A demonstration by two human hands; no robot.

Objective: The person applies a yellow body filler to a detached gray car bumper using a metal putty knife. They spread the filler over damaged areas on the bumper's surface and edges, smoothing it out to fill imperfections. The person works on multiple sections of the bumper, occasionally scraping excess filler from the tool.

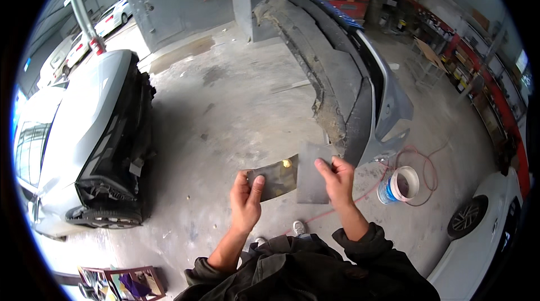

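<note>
My left hand (246,202) grips a dark, slightly bent putty spreader (274,183), thumb on top. A small dab of yellow putty (286,163) sits near its upper right edge, and its face is smeared. In my right hand (338,183) is a plain grey rectangular putty spreader (311,185), pinched at its right side between thumb and fingers. The two spreaders are side by side in front of me, their inner edges meeting or nearly so. Just beyond them stands a large dark and grey car bumper (346,70), its inner side dusty and dirty.
To the left is a silver car (93,109) with its end stripped open. A white and blue bucket (398,184) stands at right beside a red hose (433,171). A white car (489,228) is at lower right, a box of items (126,283) at lower left. Shelves (478,70) line the right wall.
</note>
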